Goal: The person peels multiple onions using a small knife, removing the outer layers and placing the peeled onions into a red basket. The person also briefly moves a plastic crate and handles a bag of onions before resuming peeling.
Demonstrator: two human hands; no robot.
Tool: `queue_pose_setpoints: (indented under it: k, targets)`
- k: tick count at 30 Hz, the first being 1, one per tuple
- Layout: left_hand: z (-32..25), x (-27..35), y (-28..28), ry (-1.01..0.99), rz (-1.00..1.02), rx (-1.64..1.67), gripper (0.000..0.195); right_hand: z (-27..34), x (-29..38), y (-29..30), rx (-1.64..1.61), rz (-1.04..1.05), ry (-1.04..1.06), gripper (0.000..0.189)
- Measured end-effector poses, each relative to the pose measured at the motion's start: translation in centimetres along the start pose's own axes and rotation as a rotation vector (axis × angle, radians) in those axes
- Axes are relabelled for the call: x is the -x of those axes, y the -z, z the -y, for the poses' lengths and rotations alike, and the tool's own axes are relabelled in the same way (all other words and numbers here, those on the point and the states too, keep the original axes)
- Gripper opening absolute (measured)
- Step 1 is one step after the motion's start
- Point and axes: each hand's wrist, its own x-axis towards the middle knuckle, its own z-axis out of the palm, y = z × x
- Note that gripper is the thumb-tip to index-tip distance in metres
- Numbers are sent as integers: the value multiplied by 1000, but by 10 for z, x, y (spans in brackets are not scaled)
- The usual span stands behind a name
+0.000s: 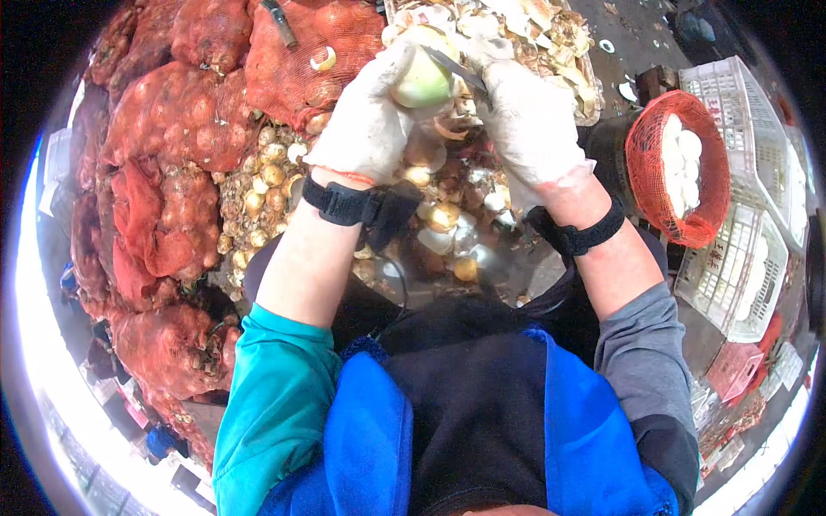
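Observation:
My left hand (pixel 371 113), in a white glove, grips a pale green and white onion (pixel 423 77) near the top middle. In my right hand (pixel 526 109), gloved too, is a knife whose blade (pixel 453 67) lies against the onion's right side. The fingers of the right hand hide its handle. Beneath both hands, loose onions (pixel 443 217) and skins are spread, partly blurred. A tray (pixel 590 97) heaped with onion skins (pixel 555 45) is just beyond the right hand.
Red mesh sacks of onions (pixel 181 122) are piled along the left, with unpeeled onions (pixel 272 175) beside them. A dark-handled tool (pixel 281 24) rests on one sack. To the right stand a red-mesh-lined container (pixel 635 155) of peeled onions (pixel 681 161) and white plastic crates (pixel 729 271).

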Motion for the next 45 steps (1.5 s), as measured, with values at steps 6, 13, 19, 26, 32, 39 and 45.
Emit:
queue_pose_setpoints:
  k: [6,13,19,26,32,39,45]
  targets:
    - [1,0,-1,50,2,63,52,6,1,7,-224,43,-107,37]
    - [4,8,6,24,38,-211,51,17,-8,29,-410,243,-387,39]
    - [7,9,9,36,-4,-228,51,-1,-5,17,-567,208,-456,37]
    - [1,8,17,-44,165,-131,59,-55,-4,-2,-470,500,-702,33]
    - [-13,3,19,-91,7,185,54,-30,4,11,-323,227,-503,30]
    - [-16,8,22,-127,60,-89,69,12,-7,47,-449,405,-386,32]
    - [-9,11,-5,-214,115,-344,75,4,4,24,-359,331,-232,18]
